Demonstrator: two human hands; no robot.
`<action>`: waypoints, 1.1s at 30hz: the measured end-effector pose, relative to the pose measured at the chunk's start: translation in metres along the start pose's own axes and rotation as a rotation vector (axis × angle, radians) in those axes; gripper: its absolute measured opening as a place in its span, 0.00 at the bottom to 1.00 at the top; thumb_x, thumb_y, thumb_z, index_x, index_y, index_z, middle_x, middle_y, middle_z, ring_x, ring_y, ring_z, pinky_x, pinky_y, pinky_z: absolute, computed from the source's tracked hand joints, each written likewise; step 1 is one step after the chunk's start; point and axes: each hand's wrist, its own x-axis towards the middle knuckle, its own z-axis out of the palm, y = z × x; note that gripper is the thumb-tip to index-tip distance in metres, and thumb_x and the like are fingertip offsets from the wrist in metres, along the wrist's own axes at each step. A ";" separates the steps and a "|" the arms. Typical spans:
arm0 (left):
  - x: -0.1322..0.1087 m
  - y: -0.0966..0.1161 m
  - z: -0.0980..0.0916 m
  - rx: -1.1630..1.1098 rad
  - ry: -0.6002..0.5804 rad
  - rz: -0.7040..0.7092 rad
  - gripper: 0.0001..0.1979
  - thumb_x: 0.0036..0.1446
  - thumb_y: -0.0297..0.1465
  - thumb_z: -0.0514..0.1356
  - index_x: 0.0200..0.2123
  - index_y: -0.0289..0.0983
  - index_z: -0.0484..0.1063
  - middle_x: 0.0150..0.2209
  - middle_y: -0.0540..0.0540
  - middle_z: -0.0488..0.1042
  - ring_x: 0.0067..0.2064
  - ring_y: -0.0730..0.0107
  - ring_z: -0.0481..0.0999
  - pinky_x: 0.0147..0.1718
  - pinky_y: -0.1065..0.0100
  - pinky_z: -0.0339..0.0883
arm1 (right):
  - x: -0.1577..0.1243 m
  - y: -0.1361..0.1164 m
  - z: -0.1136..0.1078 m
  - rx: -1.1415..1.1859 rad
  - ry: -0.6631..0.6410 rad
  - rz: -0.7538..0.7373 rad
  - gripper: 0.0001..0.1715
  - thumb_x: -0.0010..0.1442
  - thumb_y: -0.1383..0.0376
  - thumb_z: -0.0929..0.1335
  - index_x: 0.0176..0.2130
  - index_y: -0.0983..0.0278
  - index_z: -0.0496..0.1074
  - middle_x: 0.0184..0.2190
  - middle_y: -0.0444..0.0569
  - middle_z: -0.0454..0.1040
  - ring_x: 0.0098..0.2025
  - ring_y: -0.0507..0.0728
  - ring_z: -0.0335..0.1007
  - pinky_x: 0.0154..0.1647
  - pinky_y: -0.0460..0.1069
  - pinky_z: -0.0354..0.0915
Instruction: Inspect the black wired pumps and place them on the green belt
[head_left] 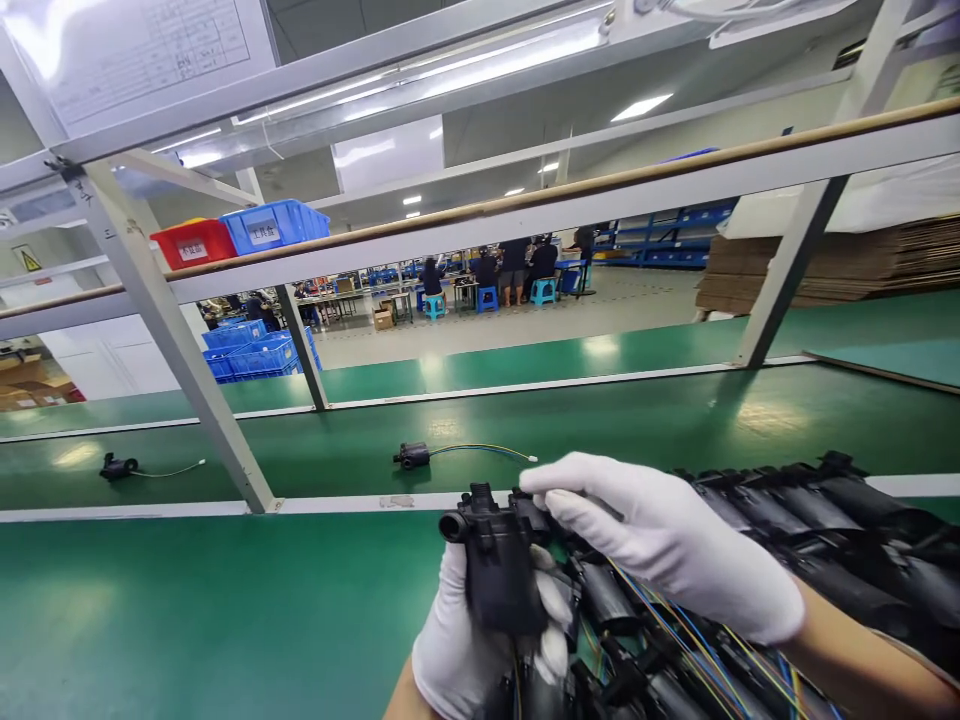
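My left hand [469, 640], in a white glove, is closed around a black pump-like part [502, 570] with a round port at its upper left and a ribbed top. The part is upright near the middle of the view. My right hand [637, 520], also gloved in white, is just to its right, with fingers bent and the thumb near the fingertips. These tips are at a small black piece [531, 512]; whether they grip it I cannot make out. Below and beside my right hand lie several similar black parts [607, 595] with thin coloured wires [694, 640].
On the green bench [187, 610], a wired black part [414, 455] lies beyond my hands, another black part [118, 466] at far left. A metal post [180, 340] rises left. Red [187, 243] and blue bins [277, 225] sit on the shelf. People [514, 265] work in the background.
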 end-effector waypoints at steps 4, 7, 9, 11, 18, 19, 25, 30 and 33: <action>-0.002 -0.001 -0.002 0.052 0.040 0.046 0.46 0.41 0.68 0.59 0.42 0.31 0.75 0.28 0.45 0.75 0.19 0.77 0.69 0.16 0.75 0.59 | -0.016 0.004 0.008 0.029 -0.064 0.082 0.21 0.69 0.52 0.61 0.40 0.58 0.78 0.35 0.47 0.81 0.36 0.58 0.78 0.38 0.49 0.72; -0.006 -0.002 -0.005 0.130 0.036 0.115 0.45 0.44 0.67 0.58 0.44 0.30 0.76 0.30 0.42 0.77 0.20 0.75 0.69 0.19 0.73 0.61 | -0.028 0.004 0.010 0.065 -0.073 0.146 0.21 0.69 0.51 0.61 0.38 0.57 0.78 0.34 0.46 0.81 0.36 0.57 0.78 0.38 0.49 0.71; -0.010 0.001 -0.006 0.199 0.052 0.133 0.45 0.44 0.66 0.60 0.46 0.30 0.75 0.31 0.41 0.78 0.23 0.71 0.71 0.24 0.70 0.65 | -0.036 0.002 0.010 0.084 -0.098 0.191 0.23 0.69 0.49 0.61 0.36 0.57 0.77 0.31 0.45 0.80 0.33 0.56 0.76 0.35 0.48 0.70; -0.015 0.005 -0.005 0.259 0.059 0.133 0.45 0.42 0.66 0.61 0.47 0.31 0.75 0.32 0.40 0.78 0.25 0.69 0.72 0.28 0.67 0.67 | -0.042 -0.002 0.010 0.108 -0.136 0.221 0.26 0.69 0.46 0.60 0.33 0.57 0.76 0.28 0.44 0.77 0.29 0.55 0.74 0.31 0.47 0.68; -0.018 0.010 0.007 0.860 0.306 0.410 0.28 0.46 0.44 0.71 0.46 0.38 0.68 0.43 0.42 0.73 0.43 0.59 0.73 0.46 0.60 0.67 | -0.057 -0.009 0.021 0.263 -0.204 0.148 0.40 0.67 0.36 0.51 0.32 0.60 0.73 0.26 0.47 0.74 0.28 0.56 0.70 0.30 0.48 0.65; -0.018 0.007 0.007 0.928 0.367 0.481 0.30 0.43 0.38 0.73 0.47 0.39 0.66 0.43 0.43 0.72 0.42 0.59 0.73 0.45 0.60 0.67 | -0.058 -0.009 0.024 0.283 -0.230 0.138 0.42 0.66 0.34 0.49 0.33 0.60 0.72 0.28 0.47 0.75 0.29 0.57 0.71 0.31 0.48 0.65; -0.018 -0.010 -0.004 1.009 0.474 0.673 0.30 0.44 0.29 0.71 0.49 0.43 0.63 0.45 0.45 0.72 0.43 0.60 0.73 0.46 0.60 0.67 | -0.062 -0.006 0.037 0.306 -0.235 0.127 0.44 0.65 0.34 0.47 0.33 0.61 0.71 0.28 0.48 0.73 0.29 0.57 0.69 0.29 0.49 0.63; -0.021 -0.007 -0.005 1.019 0.453 0.568 0.35 0.43 0.27 0.72 0.52 0.43 0.60 0.49 0.44 0.70 0.45 0.62 0.73 0.47 0.62 0.65 | -0.061 -0.004 0.040 0.286 -0.197 0.128 0.42 0.67 0.36 0.48 0.35 0.62 0.71 0.29 0.49 0.75 0.30 0.58 0.72 0.31 0.49 0.65; -0.022 -0.008 -0.005 0.998 0.462 0.547 0.34 0.44 0.28 0.72 0.52 0.42 0.60 0.49 0.44 0.70 0.45 0.62 0.72 0.47 0.62 0.65 | -0.061 -0.003 0.042 0.297 -0.198 0.154 0.42 0.67 0.36 0.48 0.35 0.62 0.72 0.29 0.49 0.75 0.31 0.58 0.73 0.32 0.48 0.67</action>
